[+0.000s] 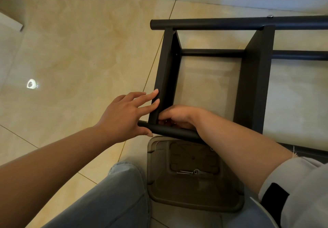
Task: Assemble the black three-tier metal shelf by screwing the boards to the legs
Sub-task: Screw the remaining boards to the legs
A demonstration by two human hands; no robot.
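The black metal shelf lies on its side on the tiled floor. Its end board [166,71] stands on edge between a far leg [230,23] and a near leg [170,131]. A second board [255,78] stands to the right. My left hand [124,116] has straight fingers pressed against the outer face of the end board, with the thumb under the near leg's end. My right hand [177,116] is curled in the inner corner where the end board meets the near leg; what its fingertips pinch is hidden.
A translucent brown plastic stool [195,201] stands between my knees, with a bolt [184,172] and a small wrench [200,172] on its seat. A white round object [32,84] lies on the floor at left. A pale wall base runs along the top.
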